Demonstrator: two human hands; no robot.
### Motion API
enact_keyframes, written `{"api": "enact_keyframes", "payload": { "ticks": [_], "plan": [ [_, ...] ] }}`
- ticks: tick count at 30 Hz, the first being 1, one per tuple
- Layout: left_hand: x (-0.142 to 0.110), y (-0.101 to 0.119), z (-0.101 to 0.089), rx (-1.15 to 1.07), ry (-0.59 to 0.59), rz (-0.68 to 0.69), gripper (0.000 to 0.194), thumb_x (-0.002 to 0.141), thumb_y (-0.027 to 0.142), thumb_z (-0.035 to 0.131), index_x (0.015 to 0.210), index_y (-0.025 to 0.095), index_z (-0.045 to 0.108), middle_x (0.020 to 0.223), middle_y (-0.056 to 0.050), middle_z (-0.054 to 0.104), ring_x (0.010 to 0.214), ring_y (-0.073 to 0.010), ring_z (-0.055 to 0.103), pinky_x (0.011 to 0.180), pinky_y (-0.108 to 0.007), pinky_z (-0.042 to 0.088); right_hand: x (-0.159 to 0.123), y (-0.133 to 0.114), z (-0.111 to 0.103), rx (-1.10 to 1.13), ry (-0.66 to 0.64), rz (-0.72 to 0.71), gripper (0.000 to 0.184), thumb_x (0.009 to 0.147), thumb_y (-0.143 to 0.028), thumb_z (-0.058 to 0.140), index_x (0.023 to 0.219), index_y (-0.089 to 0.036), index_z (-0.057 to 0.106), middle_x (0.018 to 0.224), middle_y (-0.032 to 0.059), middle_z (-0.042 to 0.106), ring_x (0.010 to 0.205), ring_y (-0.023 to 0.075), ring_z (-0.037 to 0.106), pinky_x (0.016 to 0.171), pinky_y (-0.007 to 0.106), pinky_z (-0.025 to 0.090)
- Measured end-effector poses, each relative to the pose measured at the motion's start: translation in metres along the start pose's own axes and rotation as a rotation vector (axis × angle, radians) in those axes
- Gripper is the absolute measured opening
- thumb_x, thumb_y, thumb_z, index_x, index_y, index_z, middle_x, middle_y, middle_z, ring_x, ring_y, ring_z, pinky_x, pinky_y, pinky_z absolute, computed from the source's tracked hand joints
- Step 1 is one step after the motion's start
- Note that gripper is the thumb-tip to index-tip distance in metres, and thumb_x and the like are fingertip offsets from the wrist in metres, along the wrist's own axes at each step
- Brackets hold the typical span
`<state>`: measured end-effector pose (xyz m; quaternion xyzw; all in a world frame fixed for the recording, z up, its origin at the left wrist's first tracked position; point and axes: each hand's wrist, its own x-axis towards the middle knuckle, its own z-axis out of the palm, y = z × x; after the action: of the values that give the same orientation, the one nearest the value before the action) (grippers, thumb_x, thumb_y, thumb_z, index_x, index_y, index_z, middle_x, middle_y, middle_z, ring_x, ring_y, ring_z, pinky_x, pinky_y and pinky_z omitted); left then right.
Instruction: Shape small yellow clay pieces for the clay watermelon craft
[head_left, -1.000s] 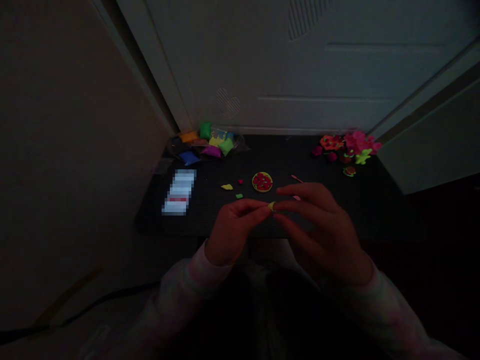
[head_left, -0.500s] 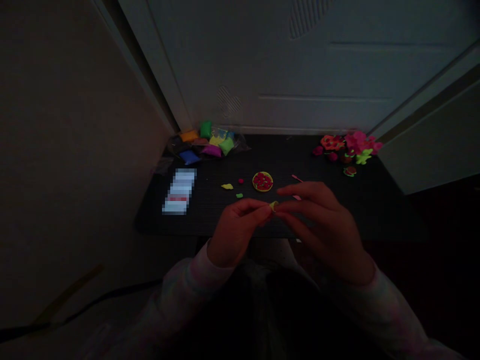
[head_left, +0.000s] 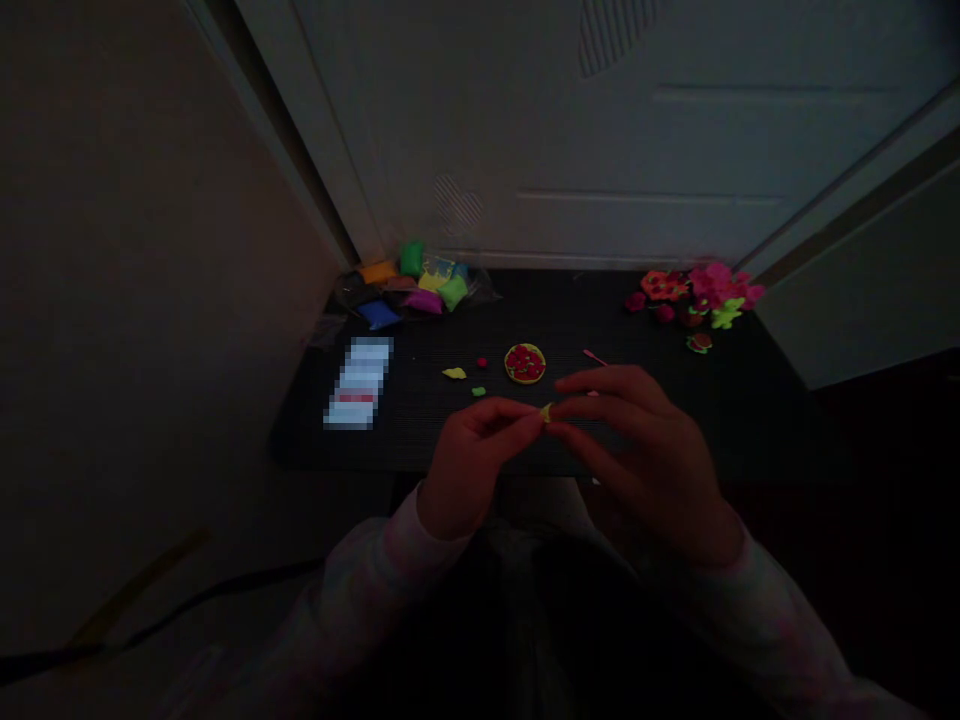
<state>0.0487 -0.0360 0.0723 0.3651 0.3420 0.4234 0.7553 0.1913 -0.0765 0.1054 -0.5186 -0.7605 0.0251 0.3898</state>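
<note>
Between thumb and forefinger, my left hand (head_left: 472,460) pinches a small piece of yellow modelling clay (head_left: 547,412). My right hand (head_left: 652,450) pinches the other side of that piece with thumb and fingertips. Just beyond the hands lies a clay pizza-like disc (head_left: 525,364) with a yellow rim and red and green bits on top. Left of the disc are a red clay ball (head_left: 482,363), a green clay bit (head_left: 478,392) and a loose yellow clay lump (head_left: 454,374). A pink modelling tool (head_left: 595,357) is partly covered by my right hand.
Coloured clay packets (head_left: 424,285) in clear plastic sit at the table's back left. A blurred-out bright phone-like rectangle (head_left: 359,384) lies at the left. Finished-looking clay figures (head_left: 705,290), pink, orange and yellow-green, crowd the back right. A white door panel (head_left: 555,150) rises behind the dark table (head_left: 435,440).
Both hands stay in nearly the same place. My right thumb has come in closer to the yellow clay, and the piece has turned slightly between the fingers.
</note>
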Motion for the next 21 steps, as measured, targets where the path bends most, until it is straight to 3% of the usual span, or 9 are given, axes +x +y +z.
{"api": "enact_keyframes", "payload": {
  "ticks": [16,21],
  "plan": [
    [0.0015,-0.0015,-0.0007,0.018,0.000,0.025,0.007,0.061,0.021,0.072,0.068,0.021,0.069,0.064,0.005,0.066,0.062,-0.0071,0.054,0.063,-0.021,0.040,-0.0033,-0.0038,0.0043,0.095,0.046,0.114,0.010,0.081,-0.017,0.051,0.086,-0.019,0.059,0.093,0.0066,0.061,0.091,0.0174,0.056,0.081,0.036,0.046],
    [0.0015,-0.0015,-0.0018,0.000,-0.014,0.018,0.007,0.061,0.021,0.072,0.068,0.022,0.069,0.066,0.005,0.066,0.062,-0.0070,0.055,0.063,-0.020,0.041,-0.0032,-0.0042,0.0019,0.065,0.049,0.088,0.010,0.078,-0.018,0.056,0.087,-0.021,0.059,0.094,0.0056,0.060,0.091,0.0182,0.056,0.080,0.037,0.046]
  ]
}}
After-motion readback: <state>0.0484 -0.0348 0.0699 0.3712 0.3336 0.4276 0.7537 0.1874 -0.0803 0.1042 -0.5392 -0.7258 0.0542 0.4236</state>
